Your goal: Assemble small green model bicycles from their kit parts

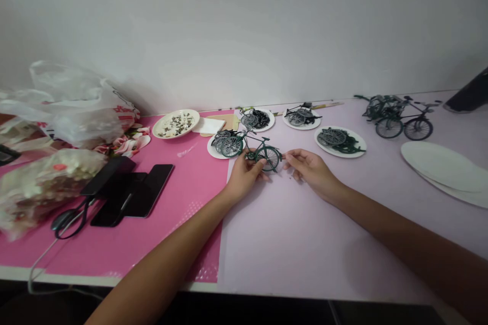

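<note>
A small dark green toy bicycle [269, 153] is held up over the table, its handlebar end toward the left. My left hand [243, 179] grips it low down near the middle, thumb and fingers closed. At the rear wheel's right side, my right hand [309, 171] has thumb and forefinger pinched together. Whatever sits in that pinch is too small to make out. Just behind the bicycle stands a white plate [211, 148] with wheels and dark parts. Another plate [363, 145], to the right, bears grey wheels and green frame parts.
Two more plates of parts, a left one [271, 123] and a right one [290, 124], stand near the wall. Finished-looking toy bicycles [418, 127] cluster at the right, behind stacked white plates [438, 162]. Phones [152, 193], plastic bags [76, 106] and a bowl [158, 129] occupy the left.
</note>
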A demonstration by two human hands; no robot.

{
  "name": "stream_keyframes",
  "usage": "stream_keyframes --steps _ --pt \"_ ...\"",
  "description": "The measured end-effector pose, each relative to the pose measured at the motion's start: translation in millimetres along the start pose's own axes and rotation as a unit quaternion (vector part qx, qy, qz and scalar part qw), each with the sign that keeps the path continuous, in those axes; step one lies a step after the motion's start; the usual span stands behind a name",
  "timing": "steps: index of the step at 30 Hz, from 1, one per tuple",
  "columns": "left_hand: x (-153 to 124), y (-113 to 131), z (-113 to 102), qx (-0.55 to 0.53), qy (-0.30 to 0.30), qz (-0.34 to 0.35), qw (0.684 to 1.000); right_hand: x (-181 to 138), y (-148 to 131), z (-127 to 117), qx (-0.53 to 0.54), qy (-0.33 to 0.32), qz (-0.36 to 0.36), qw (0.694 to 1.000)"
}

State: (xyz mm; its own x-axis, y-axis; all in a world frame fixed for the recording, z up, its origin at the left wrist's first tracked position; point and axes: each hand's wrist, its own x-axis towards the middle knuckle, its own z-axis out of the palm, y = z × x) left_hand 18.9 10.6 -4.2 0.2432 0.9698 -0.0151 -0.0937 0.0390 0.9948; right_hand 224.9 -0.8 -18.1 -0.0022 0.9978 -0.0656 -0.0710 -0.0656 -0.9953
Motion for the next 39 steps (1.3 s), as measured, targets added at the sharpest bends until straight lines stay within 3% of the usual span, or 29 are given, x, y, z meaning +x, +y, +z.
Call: stream_keyframes --steps 39 --pt "0.1 -0.4 -0.4 -0.006 -0.01 0.005 1.0 0.6 2.8 0.9 0.002 0.004 -0.02 1.0"
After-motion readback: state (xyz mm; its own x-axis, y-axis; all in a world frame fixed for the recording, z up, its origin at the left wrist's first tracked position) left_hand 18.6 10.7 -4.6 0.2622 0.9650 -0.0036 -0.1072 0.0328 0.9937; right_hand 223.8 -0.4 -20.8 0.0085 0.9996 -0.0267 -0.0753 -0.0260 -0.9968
